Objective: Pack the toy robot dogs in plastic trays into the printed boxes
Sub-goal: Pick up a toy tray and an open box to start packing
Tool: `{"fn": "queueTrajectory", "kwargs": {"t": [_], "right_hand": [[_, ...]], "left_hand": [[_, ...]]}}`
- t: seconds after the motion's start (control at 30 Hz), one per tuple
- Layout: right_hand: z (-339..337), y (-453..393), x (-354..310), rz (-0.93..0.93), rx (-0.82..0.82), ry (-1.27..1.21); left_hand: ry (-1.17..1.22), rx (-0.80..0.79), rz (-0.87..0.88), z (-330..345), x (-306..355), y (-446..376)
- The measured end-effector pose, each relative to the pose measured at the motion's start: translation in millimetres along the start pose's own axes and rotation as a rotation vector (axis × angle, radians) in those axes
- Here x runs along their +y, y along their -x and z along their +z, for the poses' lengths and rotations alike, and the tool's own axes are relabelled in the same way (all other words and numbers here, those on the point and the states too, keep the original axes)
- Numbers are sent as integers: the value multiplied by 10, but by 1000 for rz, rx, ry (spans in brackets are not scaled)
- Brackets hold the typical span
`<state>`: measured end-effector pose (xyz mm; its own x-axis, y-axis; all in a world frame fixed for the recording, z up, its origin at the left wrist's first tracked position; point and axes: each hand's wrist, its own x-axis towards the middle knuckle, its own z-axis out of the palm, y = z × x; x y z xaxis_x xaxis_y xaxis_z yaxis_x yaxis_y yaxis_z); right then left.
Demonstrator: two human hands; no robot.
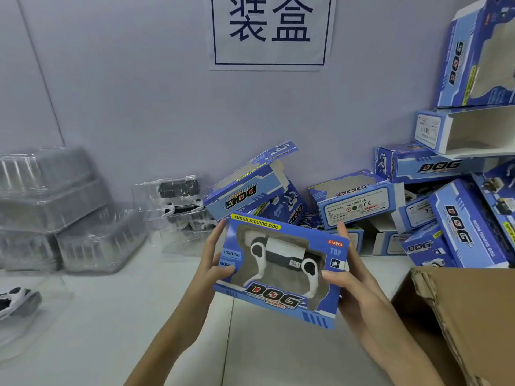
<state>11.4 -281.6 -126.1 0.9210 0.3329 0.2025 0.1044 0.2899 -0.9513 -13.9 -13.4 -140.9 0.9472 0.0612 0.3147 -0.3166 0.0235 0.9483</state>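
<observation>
I hold a blue printed box (312, 313) marked "DOG" up above the table, window side toward me. A white and black toy robot dog (281, 257) shows through its window. My left hand (214, 260) grips the box's left edge, thumb on the front. My right hand (345, 277) grips the right edge, thumb on the front by the window. More toy dogs in clear plastic trays (178, 201) are stacked at the back centre. One more trayed dog (16, 302) lies at the far left.
Several empty printed boxes (359, 199) are heaped at the back right against the wall. Stacks of empty clear trays (55, 210) stand at the back left. An open brown carton (459, 316) sits at the right front. A paper sign (270, 32) hangs on the wall.
</observation>
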Motion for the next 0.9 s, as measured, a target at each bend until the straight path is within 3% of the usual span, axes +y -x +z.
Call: {"fn": "queueTrajectory", "kwargs": {"t": [0.23, 0.37, 0.47, 0.63, 0.8, 0.9], "right_hand": [[9, -27, 111, 28, 4, -72], [90, -23, 144, 16, 56, 80], [65, 17, 75, 28, -26, 225], [75, 105, -167, 238, -179, 326], [112, 156, -353, 74, 52, 182], [97, 205, -445, -210, 328, -35]], "left_hand": [[-33, 42, -80, 163, -43, 96], [48, 42, -130, 201, -24, 92], [76, 29, -181, 46, 55, 51], [182, 68, -291, -261, 112, 30], [235, 256, -189, -253, 154, -13], [151, 309, -124, -257, 167, -32]]}}
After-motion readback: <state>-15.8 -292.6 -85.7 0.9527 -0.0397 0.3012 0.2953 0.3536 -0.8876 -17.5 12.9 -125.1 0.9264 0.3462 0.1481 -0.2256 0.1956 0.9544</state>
